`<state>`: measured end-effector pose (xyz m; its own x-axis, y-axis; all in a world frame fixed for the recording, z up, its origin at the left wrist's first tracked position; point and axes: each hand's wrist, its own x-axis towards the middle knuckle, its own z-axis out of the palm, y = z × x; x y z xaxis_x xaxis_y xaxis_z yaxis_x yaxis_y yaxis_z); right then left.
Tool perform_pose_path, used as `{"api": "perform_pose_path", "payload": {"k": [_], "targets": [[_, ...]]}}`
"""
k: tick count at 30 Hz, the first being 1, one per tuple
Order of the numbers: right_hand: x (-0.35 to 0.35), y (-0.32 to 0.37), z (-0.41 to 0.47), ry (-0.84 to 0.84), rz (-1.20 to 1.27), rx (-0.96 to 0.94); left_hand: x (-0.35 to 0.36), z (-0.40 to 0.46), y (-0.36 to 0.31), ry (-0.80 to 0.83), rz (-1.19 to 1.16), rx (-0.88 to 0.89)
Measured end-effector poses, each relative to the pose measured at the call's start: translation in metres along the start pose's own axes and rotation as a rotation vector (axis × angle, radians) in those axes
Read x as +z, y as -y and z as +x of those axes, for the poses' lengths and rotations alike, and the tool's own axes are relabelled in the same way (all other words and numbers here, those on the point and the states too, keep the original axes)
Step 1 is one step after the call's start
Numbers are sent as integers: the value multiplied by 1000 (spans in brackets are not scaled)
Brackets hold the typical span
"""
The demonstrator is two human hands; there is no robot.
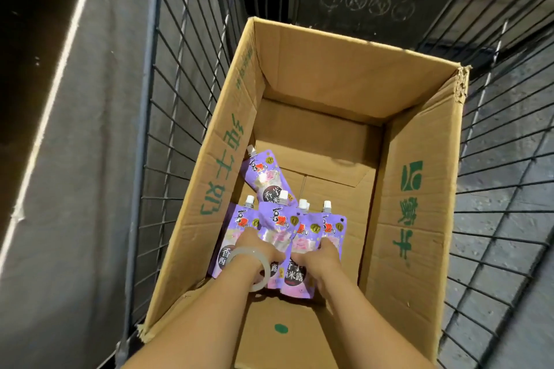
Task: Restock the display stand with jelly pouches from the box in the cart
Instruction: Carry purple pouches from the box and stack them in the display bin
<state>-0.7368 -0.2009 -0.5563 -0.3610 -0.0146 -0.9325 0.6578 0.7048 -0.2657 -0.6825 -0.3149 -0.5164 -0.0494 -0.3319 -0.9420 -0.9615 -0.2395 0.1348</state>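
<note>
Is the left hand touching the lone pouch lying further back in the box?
Apart. Head view: left hand grips the near pouches; lone pouch lies beyond them.

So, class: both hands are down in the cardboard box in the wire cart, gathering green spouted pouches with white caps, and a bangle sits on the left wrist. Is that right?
Not quite. In the head view the pouches are purple, not green. The rest holds: both hands, left and right, are in the cardboard box in the wire cart, the caps are white, and the bangle is on the left wrist.
</note>
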Motion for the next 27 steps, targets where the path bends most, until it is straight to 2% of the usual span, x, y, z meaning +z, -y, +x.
{"api": "perform_pose_path", "payload": {"k": [6,11,16,21,27], "targets": [[-22,27,-44,79,175,-139,-26,-33,-5,19,-254,230],[-40,69,-90,63,216,-356,-49,-86,-24,9,-474,419],[-62,110,-147,83,290,-576,-76,-130,-43,-16,-659,503],[-78,139,-197,167,323,-753,-92,-160,-55,-37,-763,667],[-103,155,-235,292,272,-858,-97,-237,-57,-201,-842,778]]}}
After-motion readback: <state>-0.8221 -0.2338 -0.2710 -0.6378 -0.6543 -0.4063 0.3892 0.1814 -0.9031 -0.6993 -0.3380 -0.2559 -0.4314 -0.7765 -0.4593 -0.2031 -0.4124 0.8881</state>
